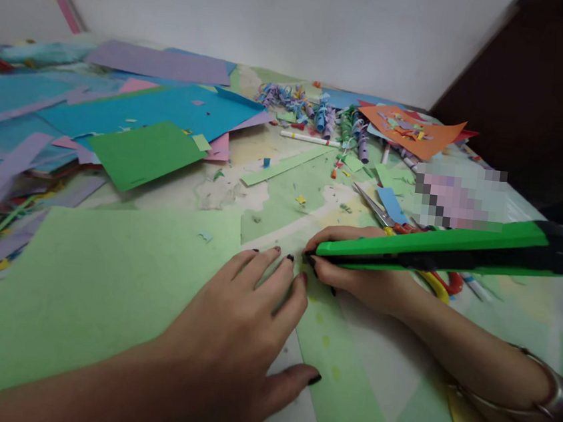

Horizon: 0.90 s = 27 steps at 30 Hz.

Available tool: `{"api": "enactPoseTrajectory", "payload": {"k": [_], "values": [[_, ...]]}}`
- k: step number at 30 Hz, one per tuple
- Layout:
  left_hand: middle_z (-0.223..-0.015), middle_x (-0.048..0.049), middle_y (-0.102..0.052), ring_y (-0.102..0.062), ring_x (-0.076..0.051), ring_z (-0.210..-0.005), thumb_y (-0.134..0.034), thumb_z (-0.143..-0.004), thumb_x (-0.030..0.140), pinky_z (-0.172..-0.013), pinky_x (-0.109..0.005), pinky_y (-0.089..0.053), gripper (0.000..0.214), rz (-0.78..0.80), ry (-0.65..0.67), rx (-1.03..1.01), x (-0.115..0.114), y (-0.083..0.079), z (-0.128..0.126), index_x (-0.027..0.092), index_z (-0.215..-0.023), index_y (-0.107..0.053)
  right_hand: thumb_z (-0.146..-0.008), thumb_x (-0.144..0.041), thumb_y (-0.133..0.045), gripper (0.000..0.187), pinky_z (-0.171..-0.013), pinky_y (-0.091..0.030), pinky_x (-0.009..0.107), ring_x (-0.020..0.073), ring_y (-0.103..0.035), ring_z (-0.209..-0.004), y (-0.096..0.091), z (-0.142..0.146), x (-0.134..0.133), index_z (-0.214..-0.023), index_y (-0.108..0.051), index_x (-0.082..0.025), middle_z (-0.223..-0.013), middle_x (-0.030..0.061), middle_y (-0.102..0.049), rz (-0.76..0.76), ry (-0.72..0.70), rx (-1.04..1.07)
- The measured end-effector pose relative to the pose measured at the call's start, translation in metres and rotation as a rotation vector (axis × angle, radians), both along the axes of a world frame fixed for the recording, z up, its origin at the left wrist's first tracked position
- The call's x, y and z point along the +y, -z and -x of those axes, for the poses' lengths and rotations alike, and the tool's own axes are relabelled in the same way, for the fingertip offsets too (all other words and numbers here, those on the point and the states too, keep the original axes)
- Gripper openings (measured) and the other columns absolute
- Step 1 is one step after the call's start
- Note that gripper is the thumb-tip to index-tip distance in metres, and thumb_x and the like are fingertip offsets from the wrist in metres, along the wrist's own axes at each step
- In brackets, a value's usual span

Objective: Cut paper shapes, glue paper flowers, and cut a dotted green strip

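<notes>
My left hand (pixel 237 320) lies flat with fingers spread on a large light green paper sheet (pixel 93 278), pressing it to the table. My right hand (pixel 361 263) is closed round a green and black utility knife (pixel 448 249), whose tip meets the paper's right edge just beside my left fingertips. A bracelet sits on my right wrist.
Scissors (pixel 386 215) with red and yellow handles lie behind the knife. Blue, green, purple and pink paper sheets (pixel 145 113) cover the left of the table. Curled paper strips (pixel 316 114), a white marker (pixel 309 138) and an orange sheet (pixel 410 134) lie at the back. Scraps are scattered about.
</notes>
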<state>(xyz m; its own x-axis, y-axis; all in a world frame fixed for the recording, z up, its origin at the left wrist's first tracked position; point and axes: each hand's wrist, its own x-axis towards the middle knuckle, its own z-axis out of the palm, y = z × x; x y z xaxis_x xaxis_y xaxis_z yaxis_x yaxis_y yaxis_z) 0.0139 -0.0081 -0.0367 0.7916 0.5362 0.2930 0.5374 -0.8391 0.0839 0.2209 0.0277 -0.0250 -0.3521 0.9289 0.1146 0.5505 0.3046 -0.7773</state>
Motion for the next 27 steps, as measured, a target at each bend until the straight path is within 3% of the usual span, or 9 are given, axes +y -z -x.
{"api": "enactPoseTrajectory", "payload": {"k": [18, 27], "values": [[-0.116, -0.0214, -0.059, -0.05, -0.04, -0.112, -0.053, -0.08, 0.056, -0.094, -0.059, -0.044, 0.061, 0.02, 0.011, -0.043, 0.0028, -0.0002, -0.0018, 0.007, -0.117, -0.06, -0.074, -0.018, -0.063, 0.008, -0.059, -0.045, 0.019, 0.0102, -0.06, -0.063, 0.0007, 0.0015, -0.0025, -0.078, -0.069, -0.018, -0.069, -0.002, -0.069, -0.001, 0.02, -0.024], [-0.113, -0.0126, -0.05, -0.042, -0.029, -0.106, -0.064, -0.076, 0.039, -0.088, -0.049, -0.044, 0.045, 0.297, -0.156, -0.248, 0.0092, -0.0025, -0.0029, 0.016, -0.111, -0.046, -0.071, -0.012, -0.061, 0.012, -0.062, -0.047, 0.019, 0.0109, -0.063, -0.069, -0.0054, 0.0001, 0.0016, -0.079, -0.069, -0.017, -0.077, -0.0007, -0.071, 0.069, -0.026, 0.024]]}}
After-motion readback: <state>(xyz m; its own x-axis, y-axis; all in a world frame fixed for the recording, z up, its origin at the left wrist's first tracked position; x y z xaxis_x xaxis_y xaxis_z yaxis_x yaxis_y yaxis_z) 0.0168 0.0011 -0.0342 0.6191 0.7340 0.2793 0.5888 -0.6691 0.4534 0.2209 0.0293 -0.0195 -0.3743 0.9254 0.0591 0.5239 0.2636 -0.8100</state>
